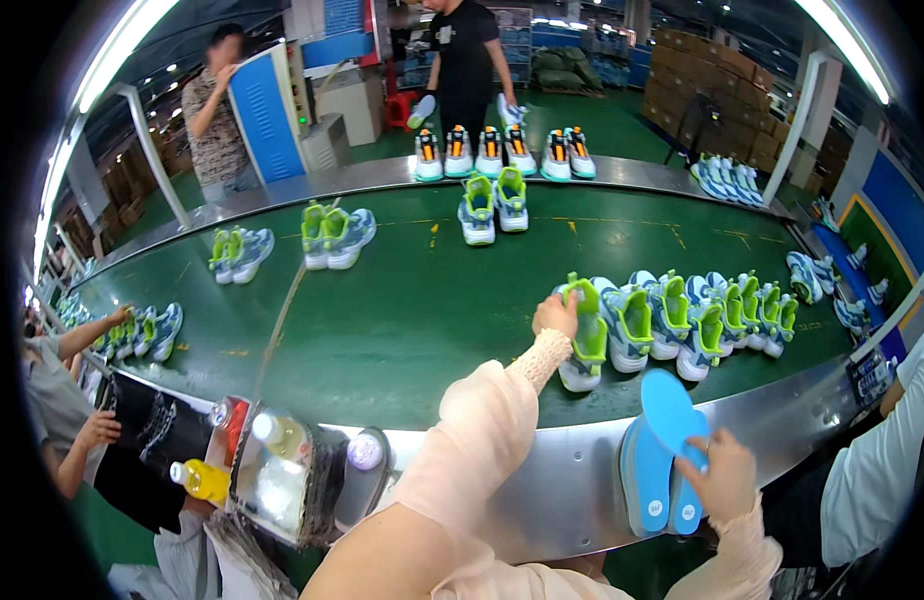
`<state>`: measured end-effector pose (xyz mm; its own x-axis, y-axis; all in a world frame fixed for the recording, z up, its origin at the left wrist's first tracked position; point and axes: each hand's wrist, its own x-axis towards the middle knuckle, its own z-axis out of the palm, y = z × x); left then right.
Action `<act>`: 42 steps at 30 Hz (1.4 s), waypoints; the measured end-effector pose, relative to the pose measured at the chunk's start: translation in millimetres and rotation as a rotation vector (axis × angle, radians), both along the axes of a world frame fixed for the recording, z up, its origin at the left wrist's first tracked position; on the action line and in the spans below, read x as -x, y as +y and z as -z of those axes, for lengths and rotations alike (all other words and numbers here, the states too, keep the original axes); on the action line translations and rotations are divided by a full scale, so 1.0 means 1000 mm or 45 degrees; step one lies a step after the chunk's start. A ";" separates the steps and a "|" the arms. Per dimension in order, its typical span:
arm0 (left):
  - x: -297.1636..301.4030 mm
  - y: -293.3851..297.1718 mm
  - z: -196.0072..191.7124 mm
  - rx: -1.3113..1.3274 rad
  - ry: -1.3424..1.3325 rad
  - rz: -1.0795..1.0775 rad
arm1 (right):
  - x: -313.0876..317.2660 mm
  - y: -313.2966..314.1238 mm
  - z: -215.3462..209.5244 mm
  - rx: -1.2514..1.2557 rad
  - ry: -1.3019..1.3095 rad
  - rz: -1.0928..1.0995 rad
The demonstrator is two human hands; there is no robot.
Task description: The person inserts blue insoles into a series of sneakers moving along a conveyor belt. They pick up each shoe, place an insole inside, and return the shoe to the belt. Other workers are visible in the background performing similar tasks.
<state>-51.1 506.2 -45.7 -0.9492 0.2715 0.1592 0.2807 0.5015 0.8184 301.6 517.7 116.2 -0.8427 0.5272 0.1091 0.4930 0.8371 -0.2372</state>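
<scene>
Green belt (402, 330), bordered along the near side by a bare metal ledge (522, 490). With the left hand (555, 316), holds the near shoe (588, 335) by the left edge of its collar; fingers closed on the edge, tips partly hidden. Location of the near shoe: on the belt, at the left end of a close-set shoe row (704, 335), bright green lining exposed through the opening.

With the right hand (724, 470), pinches the loose insole (670, 410), blue, at its narrow end; thumb and fingers closed. Location of the loose insole: above the ledge, tilted, wide end up, partly in front of two lying insoles (646, 485). Contact between loose and lying insoles: cannot tell. Arrangement of the lying insoles: blue, side by side on the ledge, each with a round white label at the near end.

Across the belt: a middle pair (476, 210) of green-lined shoes, with two further pairs (352, 240) to the left. On the far metal rail (327, 187): a line of orange-accented shoes (490, 155). Behind the rail: a co-worker (467, 60) in black, with a shoe in each hand. At lower left: a yellow bottle (207, 482).
</scene>
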 end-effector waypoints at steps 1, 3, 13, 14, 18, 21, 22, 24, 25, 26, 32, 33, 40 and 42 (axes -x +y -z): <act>-0.008 -0.005 0.000 0.056 0.041 -0.011 | 0.015 0.006 -0.010 -0.025 -0.021 -0.083; -0.012 -0.021 0.005 0.099 0.020 -0.008 | 0.054 0.017 -0.022 -0.105 -0.083 -0.294; -0.019 -0.033 0.014 -0.059 -0.210 0.712 | 0.225 0.027 0.075 -0.384 -0.649 -0.333; -0.009 -0.042 0.023 -0.085 -0.194 0.704 | 0.243 0.019 0.099 -0.339 -0.580 -0.297; 0.005 -0.061 0.053 -0.209 -0.184 0.729 | 0.269 -0.009 0.119 -0.177 -0.553 -0.156; -0.010 -0.051 0.048 -0.137 -0.093 0.732 | 0.266 0.009 0.133 -0.096 -0.503 -0.104; -0.016 -0.045 0.044 -0.123 -0.100 0.723 | 0.261 0.017 0.135 -0.064 -0.489 -0.084; -0.020 -0.045 0.034 -0.086 -0.105 0.680 | 0.260 0.024 0.138 0.012 -0.446 -0.086; -0.014 -0.050 0.034 -0.046 -0.079 0.675 | 0.262 0.021 0.138 0.060 -0.419 -0.115; -0.014 -0.053 0.029 -0.019 -0.096 0.635 | 0.261 0.020 0.132 0.128 -0.382 -0.144; -0.067 -0.042 -0.040 -0.111 0.761 0.459 | 0.166 0.060 0.081 0.611 0.181 -0.430; -0.068 -0.050 -0.048 0.024 0.732 0.567 | 0.141 0.049 0.051 0.608 0.181 -0.331; -0.058 0.014 -0.028 1.556 0.502 1.028 | -0.054 0.110 0.119 0.033 -0.209 0.502; -0.055 0.002 -0.029 1.600 0.474 0.989 | -0.064 0.088 0.134 0.193 -0.038 0.534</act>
